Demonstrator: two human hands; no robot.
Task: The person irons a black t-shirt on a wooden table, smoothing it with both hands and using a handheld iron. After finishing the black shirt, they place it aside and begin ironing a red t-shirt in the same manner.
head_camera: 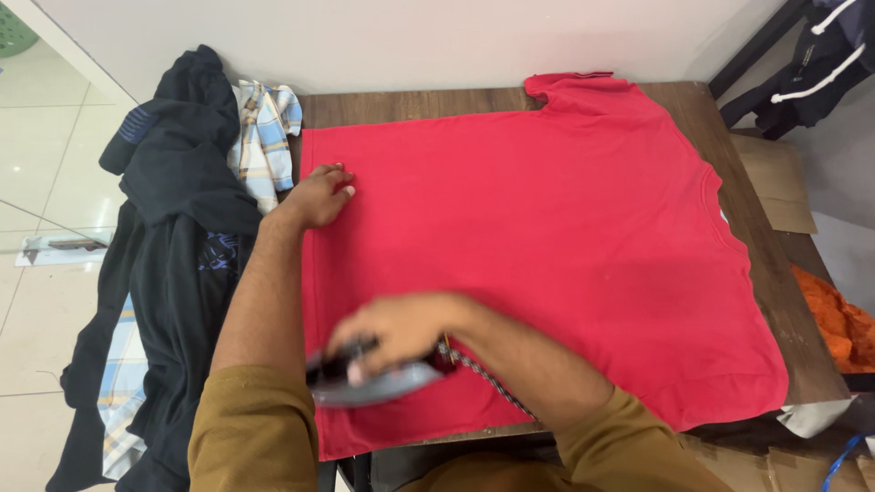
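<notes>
— What is the right hand [401, 330] doing?

— It is closing around the handle of an iron [369, 381], fingers curled over the top. Both are blurring, so the finer details of the grip are hard to read. The iron is sitting on the near left part of a red shirt [547, 246], close to the hem.

— And the cord?

— A braided cord [488, 381] is running from the back of the iron toward the person, under the right forearm.

— Where is the left hand [319, 194] resting?

— It is lying flat with the fingers spread loosely, gripping nothing, pressing the shirt's left edge where the cloth is meeting the table [410, 102]. That arm is stretching straight forward; the right forearm is coming in at an angle from the lower right. Both sleeves are mustard brown.

— How is the shirt lying?

— It is spreading flat across almost the whole wooden table, collar toward the right, one sleeve reaching the far edge.

— Anything crowding the work?

— A dark hoodie [173, 228] is hanging off the left end, just beside the left hand, with a checked shirt [264, 137] tucked against it. An orange cloth [838, 323] is lying off the right side, well apart, and dark clothing [811, 64] is hanging in the far right corner.
</notes>
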